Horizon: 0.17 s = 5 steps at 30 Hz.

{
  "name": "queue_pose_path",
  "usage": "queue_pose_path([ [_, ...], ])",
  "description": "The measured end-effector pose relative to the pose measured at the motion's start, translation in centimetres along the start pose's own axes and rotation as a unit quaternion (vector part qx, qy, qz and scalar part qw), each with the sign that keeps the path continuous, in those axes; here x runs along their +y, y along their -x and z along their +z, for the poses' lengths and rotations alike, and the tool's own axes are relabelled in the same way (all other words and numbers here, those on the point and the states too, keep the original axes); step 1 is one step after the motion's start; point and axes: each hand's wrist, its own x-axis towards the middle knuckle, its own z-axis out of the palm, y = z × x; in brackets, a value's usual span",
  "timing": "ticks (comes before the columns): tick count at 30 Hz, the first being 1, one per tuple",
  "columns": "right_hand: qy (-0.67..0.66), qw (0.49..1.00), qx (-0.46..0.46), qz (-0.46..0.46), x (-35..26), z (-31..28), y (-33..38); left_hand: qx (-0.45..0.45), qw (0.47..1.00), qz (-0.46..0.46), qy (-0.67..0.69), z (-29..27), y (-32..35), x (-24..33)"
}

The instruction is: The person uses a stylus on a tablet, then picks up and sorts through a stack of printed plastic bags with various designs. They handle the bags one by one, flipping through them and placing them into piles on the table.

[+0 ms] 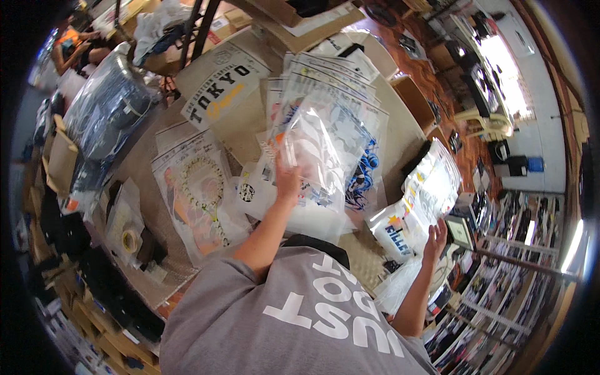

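Note:
My left hand is closed on the near edge of a clear plastic sleeve, which shines with glare. Beneath it lies a fanned pile of clear sheets with printed designs, one bearing blue artwork. To the right, my right hand is raised with its fingers apart and nothing seen in them. Just beyond those fingers is a white, glossy printed sheet or bag with coloured lettering, bent and propped up. I cannot tell whether the hand touches it.
Left of the pile lie more printed sheets and a lettered sheet. A tape roll sits near the table's left edge. Cardboard boxes stand beyond the right side. Shelves line the right wall. Another person is at far left.

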Motion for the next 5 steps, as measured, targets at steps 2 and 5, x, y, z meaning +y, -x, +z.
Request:
queue_pose_path([
  [2, 0.001, 0.999, -0.047, 0.006, -1.2, 2.1, -0.1, 0.009, 0.945, 0.215, -0.245, 0.7, -1.0, -2.4],
  [5, -0.012, 0.992, -0.126, 0.024, -1.8, 3.9, 0.1, -0.105, 0.902, 0.130, -0.399, 1.7, -1.5, -2.1],
])
